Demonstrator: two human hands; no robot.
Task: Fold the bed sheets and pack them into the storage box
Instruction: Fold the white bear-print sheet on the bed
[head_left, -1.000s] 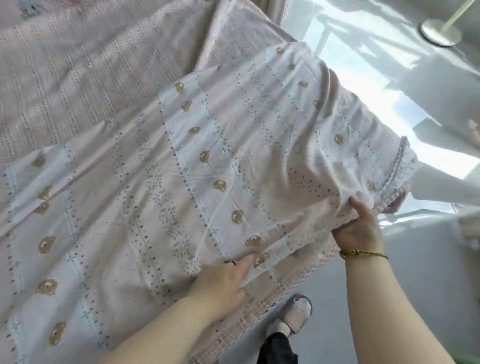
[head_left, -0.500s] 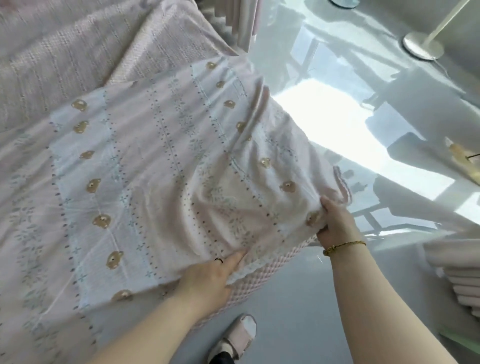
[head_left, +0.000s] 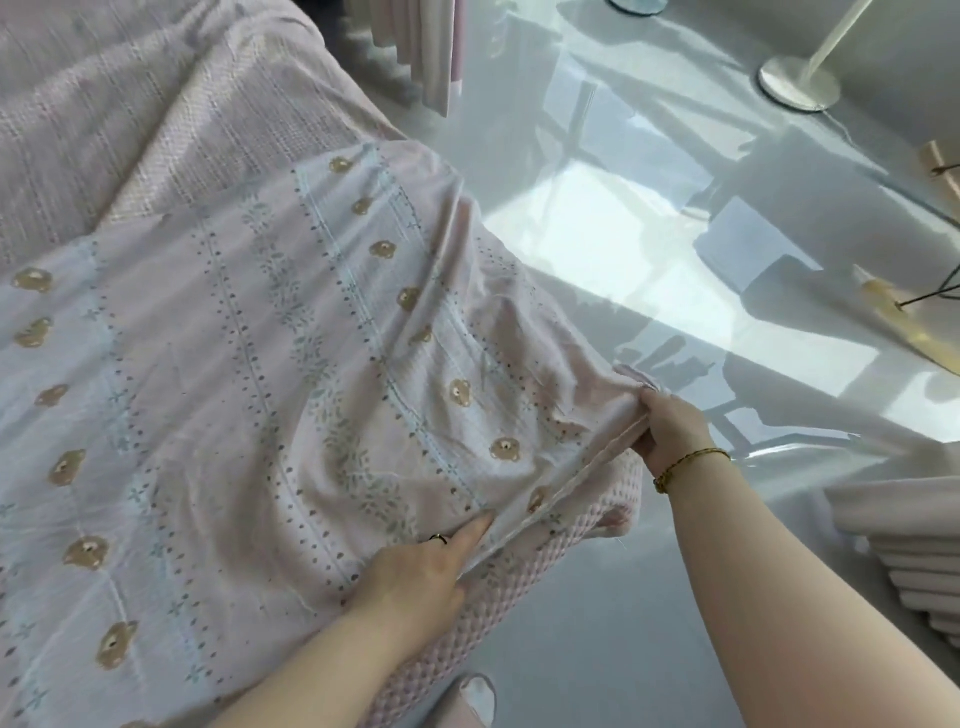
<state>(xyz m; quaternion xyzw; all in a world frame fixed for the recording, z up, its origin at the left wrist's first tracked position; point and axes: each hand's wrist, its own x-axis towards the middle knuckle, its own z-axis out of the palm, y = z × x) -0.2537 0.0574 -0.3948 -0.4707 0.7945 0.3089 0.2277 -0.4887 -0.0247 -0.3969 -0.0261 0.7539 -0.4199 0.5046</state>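
A pale pink bed sheet (head_left: 270, 395) printed with small brown bears, dots and leaf stripes lies spread over the bed, doubled near the corner. My right hand (head_left: 670, 431), with a gold bracelet on the wrist, grips the sheet's corner at the bed's edge. My left hand (head_left: 421, 569), wearing a ring, pinches the sheet's hem a little nearer to me, index finger stretched along the fabric. The hem runs taut between both hands. No storage box is in view.
Under the sheet is a pink waffle-textured bed cover (head_left: 156, 130). Glossy grey floor (head_left: 649, 218) lies to the right, with a lamp base (head_left: 797, 83) far right, curtain folds (head_left: 914, 561) at the right edge and my slipper (head_left: 478, 696) below.
The view has swung left and down over the sheet. My right hand has drawn the sheet's corner in toward me, and the hem now stretches tight between both hands.
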